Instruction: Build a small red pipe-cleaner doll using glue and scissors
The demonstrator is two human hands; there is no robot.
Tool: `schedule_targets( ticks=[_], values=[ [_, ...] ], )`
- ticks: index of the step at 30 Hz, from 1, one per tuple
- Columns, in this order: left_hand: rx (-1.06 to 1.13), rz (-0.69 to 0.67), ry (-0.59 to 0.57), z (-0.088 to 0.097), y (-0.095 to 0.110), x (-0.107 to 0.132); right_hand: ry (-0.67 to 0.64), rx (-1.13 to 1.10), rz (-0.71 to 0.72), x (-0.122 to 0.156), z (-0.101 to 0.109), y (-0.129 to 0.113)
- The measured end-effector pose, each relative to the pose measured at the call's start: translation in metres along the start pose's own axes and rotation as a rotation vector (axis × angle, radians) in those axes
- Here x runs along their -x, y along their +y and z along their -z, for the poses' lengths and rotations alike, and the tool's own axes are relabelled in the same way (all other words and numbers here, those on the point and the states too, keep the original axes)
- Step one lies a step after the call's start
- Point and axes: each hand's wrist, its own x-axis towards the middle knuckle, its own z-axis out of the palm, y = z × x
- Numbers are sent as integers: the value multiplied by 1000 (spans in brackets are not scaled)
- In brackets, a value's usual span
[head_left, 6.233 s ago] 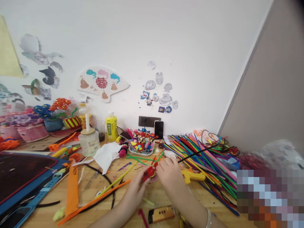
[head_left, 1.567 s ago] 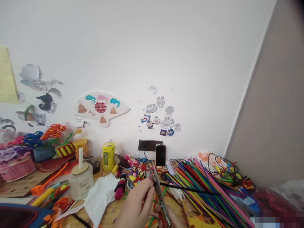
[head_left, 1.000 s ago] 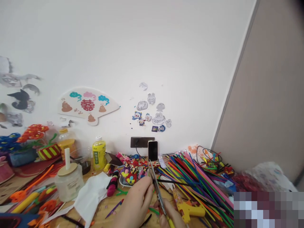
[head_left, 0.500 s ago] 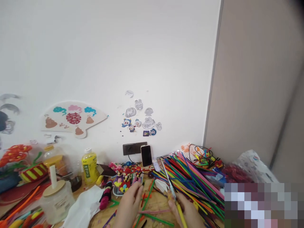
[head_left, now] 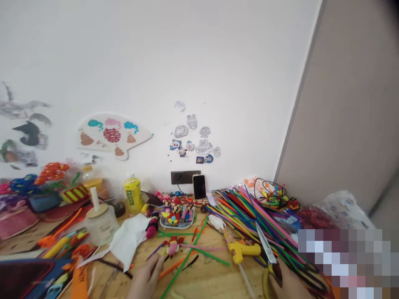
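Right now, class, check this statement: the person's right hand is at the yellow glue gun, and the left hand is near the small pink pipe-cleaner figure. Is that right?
Not quite. The head view shows the right hand at the scissors, not the glue gun. The yellow hot glue gun lies on the wooden table beside them. The left hand is near the pink pipe-cleaner figure, as stated.

left hand low and relaxed, right hand curled, well apart

Landmark: yellow glue gun | right: pipe-cleaner heap blocks, scissors lying across | left: passable wooden tabletop, green pipe cleaners crossing | behind-left: figure tray obstructs
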Motion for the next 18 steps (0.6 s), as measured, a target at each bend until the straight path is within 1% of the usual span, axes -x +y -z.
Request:
schedule_targets(
  ticks=[3, 5, 6, 7, 8, 9, 10, 11, 12, 13, 15, 18],
  values=[
    [48, 8, -66, 0, 15, 3, -39, 153, 3, -2, 12, -14],
    [78, 4, -107, -2, 23, 5, -12, 167, 24, -3, 23, -29],
    [94, -2, -134, -5, 27, 7, 20, 107, 71, -2, 28, -40],
    [112, -9, -170, -8, 30, 9, 54, -25, 150, 0, 32, -54],
    [133, -20, -209, -12, 33, 12, 3, -225, 277, 3, 33, -70],
    [154, -30, -253, -17, 36, 15, -91, -427, 376, 6, 32, -88],
    [174, -37, -300, -22, 38, 18, -206, -602, 447, 11, 28, -106],
    [192, -44, -348, -27, 40, 22, -318, -721, 508, 16, 22, -123],
    [207, -48, -383, -31, 42, 25, -385, -789, 538, 21, 14, -138],
    [218, -51, -405, -35, 42, 29, -408, -817, 548, 25, 5, -149],
    [233, -47, -440, -38, 42, 34, -418, -872, 547, 30, -13, -162],
    [249, -33, -481, -38, 38, 39, -512, -1019, 499, 33, -33, -163]
  ],
)
